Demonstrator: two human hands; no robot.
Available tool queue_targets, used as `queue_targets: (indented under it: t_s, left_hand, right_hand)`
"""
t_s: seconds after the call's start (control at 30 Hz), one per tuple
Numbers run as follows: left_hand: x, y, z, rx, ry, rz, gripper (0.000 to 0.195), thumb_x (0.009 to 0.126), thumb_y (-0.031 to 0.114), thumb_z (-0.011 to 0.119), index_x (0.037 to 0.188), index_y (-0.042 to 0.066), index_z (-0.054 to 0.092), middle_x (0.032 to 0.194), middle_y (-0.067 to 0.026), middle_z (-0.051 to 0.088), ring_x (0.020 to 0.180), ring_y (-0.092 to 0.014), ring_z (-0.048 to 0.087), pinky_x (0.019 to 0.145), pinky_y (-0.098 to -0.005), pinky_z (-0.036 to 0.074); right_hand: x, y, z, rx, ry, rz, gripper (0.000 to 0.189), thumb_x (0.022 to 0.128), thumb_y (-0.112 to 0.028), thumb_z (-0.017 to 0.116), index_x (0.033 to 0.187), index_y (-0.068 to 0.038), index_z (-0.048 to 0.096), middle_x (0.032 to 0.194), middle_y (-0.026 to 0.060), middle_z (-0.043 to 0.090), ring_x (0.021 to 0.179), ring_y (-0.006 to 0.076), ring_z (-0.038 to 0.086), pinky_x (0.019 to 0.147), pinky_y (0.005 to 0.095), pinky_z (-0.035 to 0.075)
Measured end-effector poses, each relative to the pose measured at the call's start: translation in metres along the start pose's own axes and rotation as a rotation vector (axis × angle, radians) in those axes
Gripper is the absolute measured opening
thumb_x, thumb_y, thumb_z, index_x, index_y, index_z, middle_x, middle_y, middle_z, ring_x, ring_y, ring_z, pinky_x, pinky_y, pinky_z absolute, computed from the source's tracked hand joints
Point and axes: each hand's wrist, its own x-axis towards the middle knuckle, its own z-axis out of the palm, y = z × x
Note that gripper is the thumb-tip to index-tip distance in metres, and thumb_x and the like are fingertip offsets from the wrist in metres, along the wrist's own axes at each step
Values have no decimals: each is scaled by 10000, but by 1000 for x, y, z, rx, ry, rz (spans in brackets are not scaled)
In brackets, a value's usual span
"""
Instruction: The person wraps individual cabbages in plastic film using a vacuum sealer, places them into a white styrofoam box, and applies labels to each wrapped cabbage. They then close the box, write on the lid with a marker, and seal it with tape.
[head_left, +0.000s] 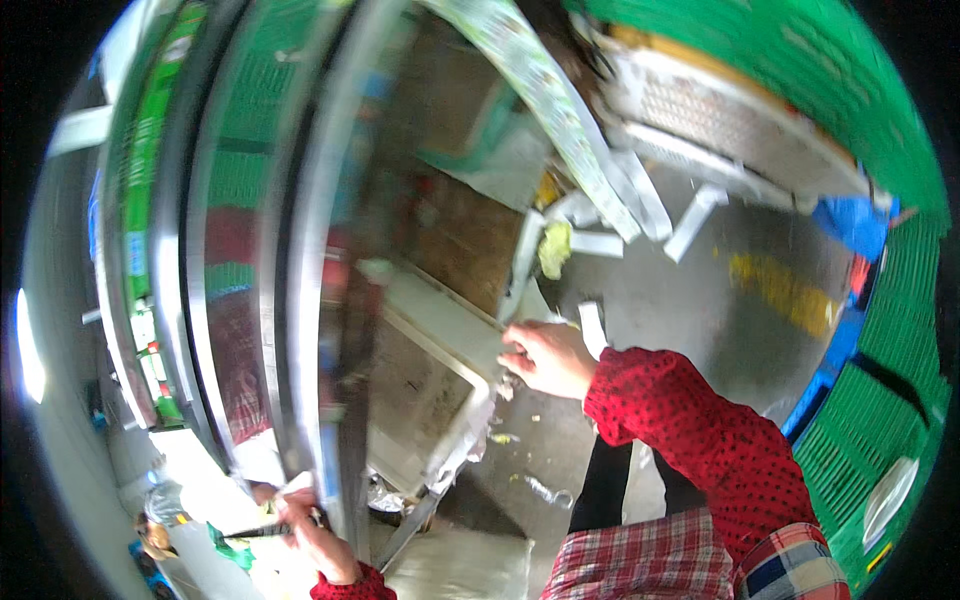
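My right hand (551, 360), in a red dotted sleeve, hangs with loosely bent fingers beside the corner of a pale rectangular frame (442, 322). I see nothing held in it, and whether the fingertips touch the frame is unclear. At the lower left, my left hand (319, 536) is closed around a dark slender tool (259, 532), perhaps a knife. Next to that hand run tall metal-edged glass panels (304, 300), blurred, with green and dark red shapes showing in them. Strong glare hides much of what lies around the left fingers.
A long printed strip (551, 112) slants down to the floor. Pale strips (694, 221) and a yellow-green leaf (555, 250) lie past my right hand. Green slatted crates (847, 435) line the right side, by a blue edge (817, 401). A whitish perforated panel (720, 112) stands beyond.
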Motion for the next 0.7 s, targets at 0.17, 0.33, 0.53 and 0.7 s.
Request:
queue_targets:
  t_s: [0.17, 0.33, 0.53, 0.7]
  left_hand:
    - [-11, 24, 23, -432, -131, -145, 109, 962, 141, 512, 872, 87, 484, 725, 17, 466, 676, -67, 430, 648, -226, 364]
    - [-11, -60, 2, -173, -209, 230, 192, 907, 198, 594, 899, 48, 474, 869, -67, 492, 768, -147, 505, 655, -286, 453]
    - [-31, 4, 27, 450, 51, -8, 363, 876, 172, 590, 1152, -62, 615, 1110, -209, 616, 953, -262, 593, 821, -384, 501]
    - [-29, 12, 53, 239, 554, 177, 367, 890, 183, 579, 1164, -60, 612, 1124, -208, 600, 951, -263, 589, 822, -382, 503]
  right_hand:
    - [171, -45, -6, -391, -41, -91, 252, 811, -298, 664, 915, -70, 641, 781, 131, 654, 673, 353, 626, 584, 441, 478]
    - [306, -64, -2, -455, 43, -108, 262, 828, -309, 645, 928, -68, 636, 791, 126, 653, 677, 337, 627, 592, 433, 485]
    - [386, -70, 35, -321, 97, -148, 275, 848, -323, 621, 943, -64, 631, 803, 121, 652, 682, 319, 628, 601, 423, 493]
    - [408, -63, 44, -64, 155, -209, 288, 865, -334, 602, 956, -62, 627, 813, 116, 651, 687, 303, 629, 608, 415, 500]
